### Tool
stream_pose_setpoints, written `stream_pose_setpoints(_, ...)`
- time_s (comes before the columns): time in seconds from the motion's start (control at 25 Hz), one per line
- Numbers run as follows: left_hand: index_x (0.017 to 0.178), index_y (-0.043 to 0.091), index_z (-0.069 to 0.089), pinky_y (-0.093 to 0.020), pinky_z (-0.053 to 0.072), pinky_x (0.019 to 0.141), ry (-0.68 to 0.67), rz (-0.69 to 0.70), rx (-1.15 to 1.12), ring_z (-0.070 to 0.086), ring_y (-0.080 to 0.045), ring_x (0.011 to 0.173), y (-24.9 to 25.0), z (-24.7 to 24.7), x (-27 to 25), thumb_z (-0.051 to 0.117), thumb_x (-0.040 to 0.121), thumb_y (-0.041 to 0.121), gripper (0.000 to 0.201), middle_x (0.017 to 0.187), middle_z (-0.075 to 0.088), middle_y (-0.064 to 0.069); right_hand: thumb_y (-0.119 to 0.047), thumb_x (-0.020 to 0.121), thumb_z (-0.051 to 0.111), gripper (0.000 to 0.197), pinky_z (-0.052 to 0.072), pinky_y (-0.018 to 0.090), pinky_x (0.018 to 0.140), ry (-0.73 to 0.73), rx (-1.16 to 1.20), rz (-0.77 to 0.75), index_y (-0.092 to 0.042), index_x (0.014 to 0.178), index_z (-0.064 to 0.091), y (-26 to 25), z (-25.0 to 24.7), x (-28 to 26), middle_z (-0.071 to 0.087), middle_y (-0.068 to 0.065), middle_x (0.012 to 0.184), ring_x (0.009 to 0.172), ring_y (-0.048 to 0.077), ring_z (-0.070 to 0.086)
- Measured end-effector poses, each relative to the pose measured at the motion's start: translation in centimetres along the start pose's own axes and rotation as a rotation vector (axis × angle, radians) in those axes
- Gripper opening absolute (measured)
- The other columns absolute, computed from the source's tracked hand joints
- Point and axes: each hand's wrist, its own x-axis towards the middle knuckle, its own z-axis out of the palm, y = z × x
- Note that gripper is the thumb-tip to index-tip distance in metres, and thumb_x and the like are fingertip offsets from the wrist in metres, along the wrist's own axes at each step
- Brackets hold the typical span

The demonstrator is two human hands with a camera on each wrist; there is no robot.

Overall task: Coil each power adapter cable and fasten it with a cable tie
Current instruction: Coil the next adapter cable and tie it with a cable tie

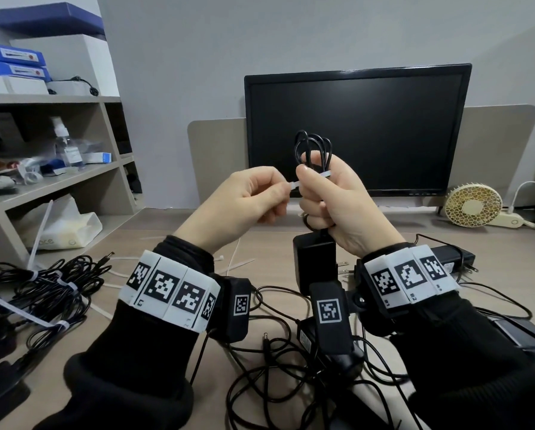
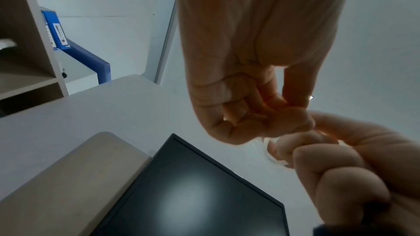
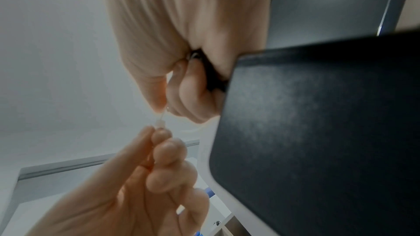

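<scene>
My right hand (image 1: 328, 197) grips a coiled black cable (image 1: 312, 148) upright in front of the monitor; its loops stick out above my fingers. The black adapter brick (image 1: 314, 263) hangs below that hand, and fills the right of the right wrist view (image 3: 318, 132). A white cable tie (image 1: 323, 174) wraps the coil under my thumb. My left hand (image 1: 260, 193) pinches the tie's free end (image 1: 294, 185) between thumb and forefinger, right beside the right hand. The right wrist view shows the tie's end (image 3: 160, 123) at the left fingertips.
Tied cable bundles (image 1: 52, 283) lie at the left of the desk, loose white ties (image 1: 238, 265) near the middle. Untied adapters and tangled cables (image 1: 291, 352) lie under my wrists. A monitor (image 1: 356, 128), a small fan (image 1: 474, 206) and a shelf (image 1: 42, 135) stand behind.
</scene>
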Motion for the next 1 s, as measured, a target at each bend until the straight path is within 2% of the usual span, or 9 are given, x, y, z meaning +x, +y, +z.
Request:
stream_pose_setpoints(0.12,0.078,0.010,0.056,-0.020,0.041,0.060,0.007,0.077,-0.038,0.047,-0.011,0.060,0.2,0.1,0.0,0.044,0.100,0.014,0.025,0.069,0.058,0.001,-0.044,0.084,0.064,0.035,0.016,0.015,0.035,0.045,0.064,0.102,-0.024,0.080,0.035,0.0,-0.4,0.3,0.029,-0.008,0.055,0.040,0.002,0.020)
stream_pose_setpoints(0.2,0.081,0.008,0.055,-0.020,0.039,0.057,-0.028,0.072,-0.067,0.048,-0.007,0.057,0.4,0.6,0.0,0.042,0.100,0.013,0.024,0.069,0.056,0.000,-0.055,0.065,0.063,0.044,0.014,0.012,0.034,-0.024,0.080,0.220,-0.020,0.073,0.038,0.0,-0.3,0.1,0.033,-0.008,0.053,0.037,-0.001,0.020)
stream_pose_setpoints(0.24,0.082,0.008,0.056,-0.019,0.038,0.055,-0.055,0.057,-0.077,0.049,-0.005,0.055,0.4,0.8,-0.1,0.042,0.100,0.012,0.024,0.067,0.055,-0.001,-0.054,0.062,0.061,0.044,0.013,0.011,0.034,-0.089,0.061,0.251,-0.016,0.070,0.041,0.1,-0.1,-0.1,0.037,-0.009,0.050,0.036,-0.002,0.021)
stream_pose_setpoints(0.36,0.080,0.010,0.060,-0.015,0.033,0.047,-0.090,0.025,-0.068,0.041,-0.005,0.048,0.2,0.8,-0.1,0.043,0.100,0.012,0.026,0.055,0.046,0.001,-0.045,0.067,0.062,0.039,0.012,0.011,0.033,-0.178,0.002,0.247,-0.008,0.070,0.048,0.5,0.1,-0.2,0.042,-0.007,0.050,0.034,-0.001,0.022)
stream_pose_setpoints(0.6,0.085,-0.002,0.063,-0.015,0.029,0.044,-0.072,-0.046,0.050,0.033,-0.009,0.046,-0.9,0.0,0.4,0.050,0.097,0.019,0.027,0.047,0.041,0.008,-0.025,0.079,0.072,0.025,0.016,0.015,0.033,-0.032,-0.143,0.137,-0.012,0.066,0.055,0.0,-0.8,0.2,0.047,-0.006,0.052,0.039,0.004,0.023)
stream_pose_setpoints(0.8,0.065,0.021,0.063,-0.012,0.032,0.043,0.025,-0.086,-0.009,0.039,-0.004,0.044,-2.0,-3.6,-0.6,0.054,0.084,0.028,0.022,0.046,0.045,0.007,-0.014,0.086,0.067,0.033,0.018,0.015,0.031,0.236,-0.042,0.144,-0.016,0.061,0.046,-1.1,-3.3,0.7,0.043,-0.008,0.048,0.036,0.002,0.024)
stream_pose_setpoints(0.88,0.065,0.020,0.064,-0.014,0.038,0.047,0.033,-0.117,0.003,0.045,-0.005,0.046,-2.5,-4.3,-0.8,0.055,0.086,0.025,0.023,0.048,0.050,0.005,-0.014,0.087,0.066,0.032,0.019,0.016,0.032,0.253,-0.083,0.121,-0.016,0.062,0.045,-1.1,-3.6,0.8,0.043,-0.007,0.050,0.037,0.003,0.026)
stream_pose_setpoints(0.92,0.069,0.017,0.064,-0.016,0.044,0.054,0.010,-0.143,0.054,0.051,-0.006,0.050,-2.6,-4.2,-0.7,0.057,0.090,0.021,0.022,0.051,0.056,0.004,-0.014,0.087,0.066,0.031,0.020,0.016,0.033,0.260,-0.117,0.107,-0.016,0.063,0.046,-0.9,-3.5,0.8,0.043,-0.007,0.050,0.038,0.004,0.027)
stream_pose_setpoints(1.0,0.083,0.016,0.068,-0.024,0.049,0.077,-0.077,-0.231,0.285,0.064,-0.006,0.071,-2.5,-3.6,-0.4,0.054,0.096,0.020,0.020,0.070,0.069,0.007,-0.016,0.089,0.065,0.027,0.022,0.017,0.035,0.255,-0.187,0.076,-0.015,0.067,0.049,-0.3,-2.9,1.0,0.045,-0.005,0.052,0.040,0.006,0.029)
